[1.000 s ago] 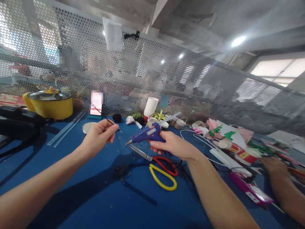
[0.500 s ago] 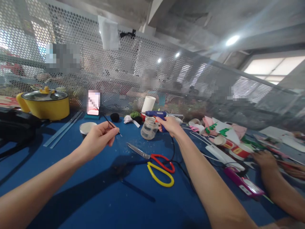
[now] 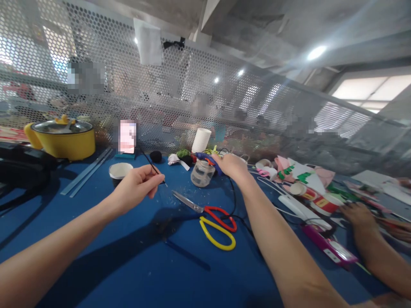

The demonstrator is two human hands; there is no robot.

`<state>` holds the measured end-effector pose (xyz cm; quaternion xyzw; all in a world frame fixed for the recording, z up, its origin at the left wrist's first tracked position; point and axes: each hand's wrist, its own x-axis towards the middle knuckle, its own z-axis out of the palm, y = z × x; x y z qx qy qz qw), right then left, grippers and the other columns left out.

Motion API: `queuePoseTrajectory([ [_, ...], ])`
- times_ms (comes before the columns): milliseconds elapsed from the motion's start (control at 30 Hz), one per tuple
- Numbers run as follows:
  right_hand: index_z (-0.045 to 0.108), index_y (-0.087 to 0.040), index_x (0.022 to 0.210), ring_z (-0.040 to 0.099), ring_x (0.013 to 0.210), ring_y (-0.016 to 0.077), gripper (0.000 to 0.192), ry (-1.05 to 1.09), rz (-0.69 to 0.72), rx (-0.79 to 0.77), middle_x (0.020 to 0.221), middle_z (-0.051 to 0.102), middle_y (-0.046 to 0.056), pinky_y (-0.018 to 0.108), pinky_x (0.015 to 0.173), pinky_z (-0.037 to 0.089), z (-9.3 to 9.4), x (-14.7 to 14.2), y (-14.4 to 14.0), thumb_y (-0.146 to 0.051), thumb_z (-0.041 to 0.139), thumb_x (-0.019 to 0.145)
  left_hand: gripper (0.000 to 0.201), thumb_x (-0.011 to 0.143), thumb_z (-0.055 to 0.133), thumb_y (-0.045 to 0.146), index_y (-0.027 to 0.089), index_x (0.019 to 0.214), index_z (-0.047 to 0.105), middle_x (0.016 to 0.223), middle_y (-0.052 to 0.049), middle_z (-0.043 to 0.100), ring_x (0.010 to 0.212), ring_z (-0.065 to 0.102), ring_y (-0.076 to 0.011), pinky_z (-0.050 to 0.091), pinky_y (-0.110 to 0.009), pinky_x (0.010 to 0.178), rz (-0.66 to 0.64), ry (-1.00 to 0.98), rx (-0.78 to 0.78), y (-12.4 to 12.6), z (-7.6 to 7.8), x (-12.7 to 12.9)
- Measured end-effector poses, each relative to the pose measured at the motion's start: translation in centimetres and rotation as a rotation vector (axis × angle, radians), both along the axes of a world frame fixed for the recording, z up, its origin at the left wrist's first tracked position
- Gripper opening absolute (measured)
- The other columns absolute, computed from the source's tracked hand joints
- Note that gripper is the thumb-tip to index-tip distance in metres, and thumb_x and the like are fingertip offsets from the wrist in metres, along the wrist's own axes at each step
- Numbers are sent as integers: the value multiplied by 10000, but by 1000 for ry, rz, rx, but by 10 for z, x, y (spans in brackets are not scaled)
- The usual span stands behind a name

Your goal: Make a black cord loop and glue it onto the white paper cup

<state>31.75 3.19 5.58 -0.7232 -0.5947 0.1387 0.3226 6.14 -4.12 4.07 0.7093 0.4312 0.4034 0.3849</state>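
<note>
Pinched between the fingertips of my left hand (image 3: 139, 185) is a thin black stick (image 3: 148, 160), slanting from upper left to a pale tip at lower right. My right hand (image 3: 233, 164) grips a blue hot glue gun (image 3: 205, 157), seen just behind and above the rim of a clear jar (image 3: 203, 174). Whether the gun rests on the jar I cannot tell. Below the jar lie scissors (image 3: 192, 205) with one red and one yellow handle. A white-rimmed cup (image 3: 121, 170) stands beside my left hand.
A phone (image 3: 127, 137) leans at the back, near black and green yarn balls (image 3: 156, 156). A yellow pot (image 3: 67, 141) stands left, beside clear glue sticks (image 3: 86, 173). Cables, a power strip (image 3: 300, 210) and a purple device (image 3: 330, 244) lie right, near another person's arm (image 3: 369, 239).
The glue gun has dropped and tilted behind the jar's rim, and my right hand has turned with it. My left hand still holds the stick in nearly the same place.
</note>
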Motion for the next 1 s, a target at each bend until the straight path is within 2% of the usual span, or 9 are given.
queuePoseTrajectory([
  [67, 643, -139, 796, 557, 901, 266, 290, -42, 57, 88, 848, 637, 146, 325, 700, 414, 8, -14, -18, -405, 554, 719, 179, 760, 472, 307, 161, 658, 480, 379, 72, 436, 375, 358, -56, 269, -181, 409, -28, 24, -19, -1, 0, 1],
  [133, 629, -156, 899, 564, 823, 215, 308, 27, 365, 169, 849, 626, 99, 303, 669, 425, 11, -35, -38, -401, 531, 740, 182, 759, 476, 299, 159, 642, 479, 381, 70, 441, 377, 352, -54, 266, -180, 408, -71, 57, -38, -2, -1, 2],
  [233, 541, -197, 1075, 538, 717, 137, 371, 327, 883, -86, 840, 573, 40, 235, 544, 437, 5, -69, -61, -365, 538, 745, 214, 760, 477, 311, 161, 608, 462, 401, 68, 449, 383, 354, -52, 267, -177, 406, -182, 103, -78, -4, -4, 4],
  [300, 518, -197, 1091, 508, 669, 101, 376, 461, 1015, -175, 807, 538, 15, 205, 519, 424, -2, -84, -68, -308, 565, 735, 238, 767, 469, 321, 158, 594, 470, 408, 65, 447, 387, 358, -51, 269, -175, 403, -260, 128, -99, -4, -5, 4],
  [467, 542, -200, 933, 457, 593, 65, 232, 778, 1047, -201, 719, 492, -21, 160, 467, 367, -22, -89, -66, -254, 601, 715, 212, 773, 464, 315, 145, 692, 563, 399, 70, 430, 383, 354, -49, 263, -172, 403, -352, 146, -167, -8, -3, 4],
  [567, 536, -186, 826, 431, 549, 52, 154, 863, 1106, -299, 661, 479, -38, 153, 458, 352, -27, -81, -64, -244, 613, 705, 167, 762, 482, 281, 152, 739, 584, 377, 81, 416, 372, 349, -50, 269, -175, 414, -448, 124, -236, -11, -2, 6],
  [800, 599, -136, 774, 444, 500, 27, 133, 739, 1314, -587, 644, 549, -35, 137, 442, 357, -20, -66, -63, -201, 642, 666, 219, 755, 506, 328, 143, 656, 568, 394, 59, 441, 384, 335, -56, 275, -190, 416, -641, 181, -342, -16, -7, 8],
  [900, 612, -132, 787, 503, 464, 32, 127, 644, 1306, -692, 637, 579, -30, 141, 434, 392, -16, -63, -64, -194, 630, 677, 204, 761, 498, 316, 145, 761, 609, 400, 65, 414, 390, 335, -59, 290, -187, 426, -676, 172, -347, -17, -6, 9],
  [1000, 609, -131, 799, 559, 443, 54, 124, 614, 1246, -695, 595, 585, -31, 132, 390, 392, -13, -62, -67, -212, 607, 705, 220, 752, 503, 318, 152, 831, 623, 495, 33, 509, 393, 357, -55, 321, -189, 435, -663, 117, -340, -16, -4, 10],
])
